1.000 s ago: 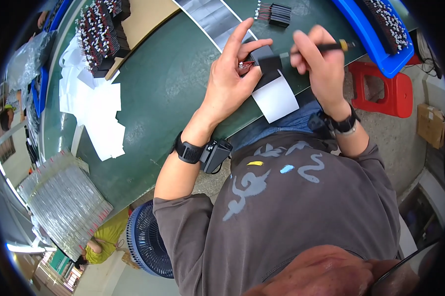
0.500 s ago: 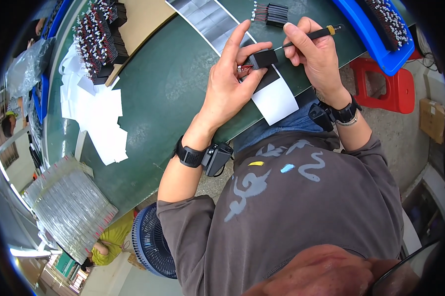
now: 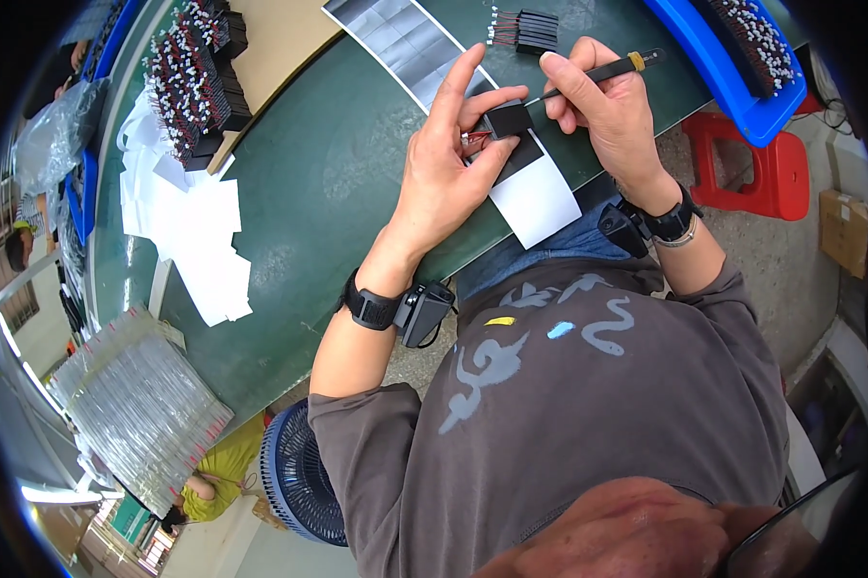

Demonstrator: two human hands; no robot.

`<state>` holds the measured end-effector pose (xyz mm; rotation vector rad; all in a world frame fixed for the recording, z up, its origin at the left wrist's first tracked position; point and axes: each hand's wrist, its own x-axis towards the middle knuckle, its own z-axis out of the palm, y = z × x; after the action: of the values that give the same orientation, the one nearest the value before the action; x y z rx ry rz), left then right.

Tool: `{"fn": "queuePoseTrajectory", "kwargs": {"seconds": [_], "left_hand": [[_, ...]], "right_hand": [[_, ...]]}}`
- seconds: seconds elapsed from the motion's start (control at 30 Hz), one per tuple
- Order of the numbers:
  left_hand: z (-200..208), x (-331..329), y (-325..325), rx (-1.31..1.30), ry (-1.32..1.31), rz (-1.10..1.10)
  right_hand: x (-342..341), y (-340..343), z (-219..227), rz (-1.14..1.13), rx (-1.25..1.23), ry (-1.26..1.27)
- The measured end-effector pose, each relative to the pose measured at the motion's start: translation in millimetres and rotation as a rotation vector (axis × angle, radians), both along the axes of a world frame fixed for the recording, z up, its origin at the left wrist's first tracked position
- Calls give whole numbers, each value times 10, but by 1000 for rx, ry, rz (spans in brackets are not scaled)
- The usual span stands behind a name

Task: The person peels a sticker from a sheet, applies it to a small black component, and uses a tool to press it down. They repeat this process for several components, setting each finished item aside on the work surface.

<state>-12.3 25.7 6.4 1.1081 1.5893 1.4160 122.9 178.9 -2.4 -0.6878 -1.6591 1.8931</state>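
Between thumb and fingers my left hand (image 3: 448,154) grips a small black battery pack (image 3: 507,119), with short red and black wires showing beside the palm. The index finger points up, away from the pack. My right hand (image 3: 607,111) is closed around slim black tweezers (image 3: 597,74) with a yellow band. Their pointed tip is at the pack's right upper edge; whether it touches cannot be made out. Under the left hand runs a long sheet of black labels (image 3: 395,43), its white backing (image 3: 538,202) bare at the near end.
Several wired black packs (image 3: 535,31) lie beyond my hands on the green table (image 3: 299,173). More packs (image 3: 198,87) crowd a brown board at left, beside white paper scraps (image 3: 188,231). A blue tray (image 3: 742,87), red stool (image 3: 756,169), stacked clear trays (image 3: 145,405) and fan (image 3: 304,472) surround me.
My right hand and the tweezers have shifted slightly left, and the tool lies at a slightly different angle. The left hand keeps its grip on the battery pack, which has moved a little left.
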Motion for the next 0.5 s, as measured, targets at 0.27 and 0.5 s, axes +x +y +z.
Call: {"fn": "queuePoseTrajectory", "kwargs": {"seconds": [0.27, 0.5], "left_hand": [[-12, 0, 6, 7, -11, 5], [4, 4, 0, 8, 37, 8]], "right_hand": [[18, 17, -26, -6, -12, 40], [2, 3, -6, 3, 6, 10]]}}
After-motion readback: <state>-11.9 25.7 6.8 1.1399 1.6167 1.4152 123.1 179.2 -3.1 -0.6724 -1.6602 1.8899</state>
